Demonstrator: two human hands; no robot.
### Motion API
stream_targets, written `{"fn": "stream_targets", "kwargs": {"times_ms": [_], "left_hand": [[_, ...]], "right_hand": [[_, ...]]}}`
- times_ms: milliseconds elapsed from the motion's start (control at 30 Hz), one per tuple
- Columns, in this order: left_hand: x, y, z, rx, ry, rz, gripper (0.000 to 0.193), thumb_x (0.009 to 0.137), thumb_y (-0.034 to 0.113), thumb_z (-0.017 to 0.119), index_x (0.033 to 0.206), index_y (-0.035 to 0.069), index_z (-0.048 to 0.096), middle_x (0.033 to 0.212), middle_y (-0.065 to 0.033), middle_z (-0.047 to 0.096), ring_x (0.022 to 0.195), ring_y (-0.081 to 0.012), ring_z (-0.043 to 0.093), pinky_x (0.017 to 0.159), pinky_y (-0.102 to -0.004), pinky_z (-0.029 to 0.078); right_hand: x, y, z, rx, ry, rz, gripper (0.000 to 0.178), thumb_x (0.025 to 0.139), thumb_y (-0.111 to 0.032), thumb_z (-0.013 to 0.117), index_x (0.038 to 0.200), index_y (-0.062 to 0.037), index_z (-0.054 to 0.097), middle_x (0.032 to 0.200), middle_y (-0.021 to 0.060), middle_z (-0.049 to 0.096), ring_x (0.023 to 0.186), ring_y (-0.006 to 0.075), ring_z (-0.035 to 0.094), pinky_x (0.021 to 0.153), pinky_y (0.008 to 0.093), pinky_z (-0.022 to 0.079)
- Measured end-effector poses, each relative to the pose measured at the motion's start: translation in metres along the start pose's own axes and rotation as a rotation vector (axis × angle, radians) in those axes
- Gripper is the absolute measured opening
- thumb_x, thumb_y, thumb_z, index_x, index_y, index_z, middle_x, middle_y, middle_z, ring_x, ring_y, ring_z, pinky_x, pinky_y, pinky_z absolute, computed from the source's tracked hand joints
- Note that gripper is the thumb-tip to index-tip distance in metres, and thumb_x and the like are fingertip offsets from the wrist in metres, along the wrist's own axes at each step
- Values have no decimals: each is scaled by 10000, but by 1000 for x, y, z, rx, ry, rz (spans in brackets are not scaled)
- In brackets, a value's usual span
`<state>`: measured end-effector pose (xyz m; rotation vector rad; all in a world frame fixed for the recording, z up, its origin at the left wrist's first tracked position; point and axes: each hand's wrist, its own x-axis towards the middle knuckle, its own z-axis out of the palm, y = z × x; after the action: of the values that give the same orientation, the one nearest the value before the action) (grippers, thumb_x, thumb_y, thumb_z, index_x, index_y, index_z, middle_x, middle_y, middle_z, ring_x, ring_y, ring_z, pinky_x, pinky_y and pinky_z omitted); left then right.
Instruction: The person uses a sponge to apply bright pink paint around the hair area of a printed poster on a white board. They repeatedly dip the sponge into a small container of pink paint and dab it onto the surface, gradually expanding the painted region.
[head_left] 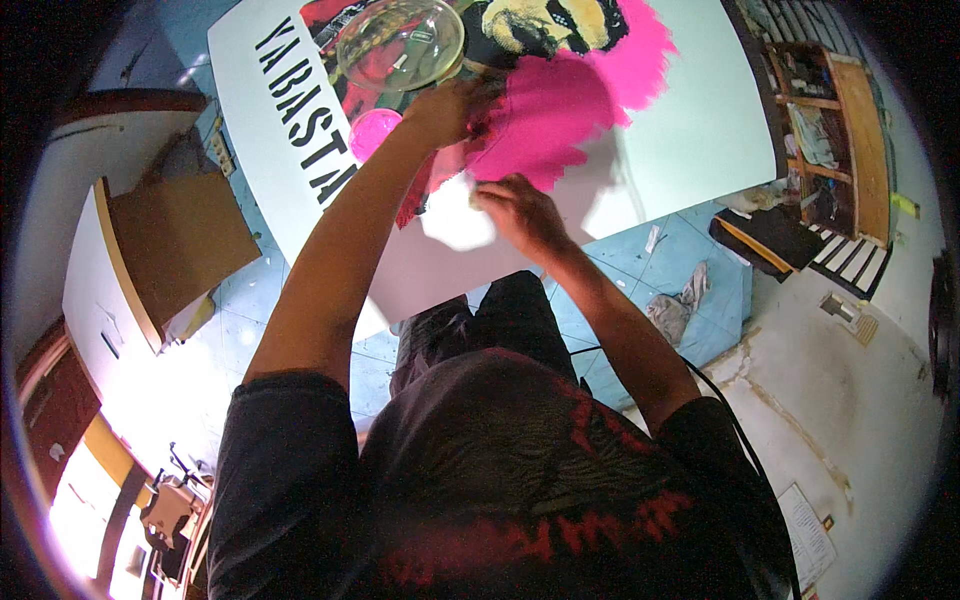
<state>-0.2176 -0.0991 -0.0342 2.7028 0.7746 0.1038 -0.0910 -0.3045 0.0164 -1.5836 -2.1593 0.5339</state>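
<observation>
A large white painted panel (690, 150) lies in front of me, with a portrait, a bright pink area (560, 120) and black lettering along its left side. My left hand (445, 110) rests low over the painting beside the pink area, its fingers in shadow and mostly hidden. Closer to me, my right hand (525, 212) has thumb and fingers pinched together at the pink area's lower edge. A small pale thing seems to be at its fingertips, too glared to make out. Left of my left wrist sits a small round container of pink paint (374, 134). Beyond it stands a clear round bowl (400, 45).
Blue tiles (640, 255) cover the floor, where a crumpled grey cloth (680, 303) lies. A white and brown cabinet (150, 250) stands at the left. Wooden shelves (830, 140) and a black flat case (765, 240) are at the right. A black cable (725, 395) runs past my right arm.
</observation>
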Motion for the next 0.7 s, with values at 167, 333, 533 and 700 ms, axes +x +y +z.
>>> {"fn": "stream_targets", "kwargs": {"times_ms": [167, 333, 533, 700], "left_hand": [[2, 3, -10, 16, -108, -70, 646, 804, 470, 719, 1396, 307, 517, 1384, -48, 531, 1220, -311, 551, 951, -484, 532], [-2, 5, -14, 9, -108, -95, 651, 799, 470, 723, 1393, 298, 521, 1416, -42, 512, 1224, -319, 554, 951, -483, 537], [7, -5, 2, 7, -135, -54, 652, 794, 430, 738, 1394, 283, 528, 1452, -52, 480, 1252, -327, 538, 972, -458, 530], [-3, 10, -14, 131, -140, -11, 641, 782, 332, 767, 1380, 264, 548, 1477, -79, 459, 1278, -320, 517, 1018, -454, 501]], "right_hand": [[-2, -40, 12, 114, -25, -84, 225, 819, -144, 595, 1020, -101, 687, 1118, 47, 682, 1034, 265, 622, 886, 382, 541], [-1, 7, -27, 58, 60, 88, 274, 808, -45, 649, 1073, -80, 708, 1081, 78, 692, 1009, 289, 628, 889, 408, 524], [-3, 24, -29, 6, -11, 108, 262, 812, -36, 649, 1064, -75, 707, 1059, 71, 697, 1017, 279, 633, 902, 410, 518], [5, 11, -19, 6, -9, 139, 198, 835, -95, 625, 1015, -73, 705, 1049, 81, 695, 1011, 272, 638, 914, 405, 511]]}}
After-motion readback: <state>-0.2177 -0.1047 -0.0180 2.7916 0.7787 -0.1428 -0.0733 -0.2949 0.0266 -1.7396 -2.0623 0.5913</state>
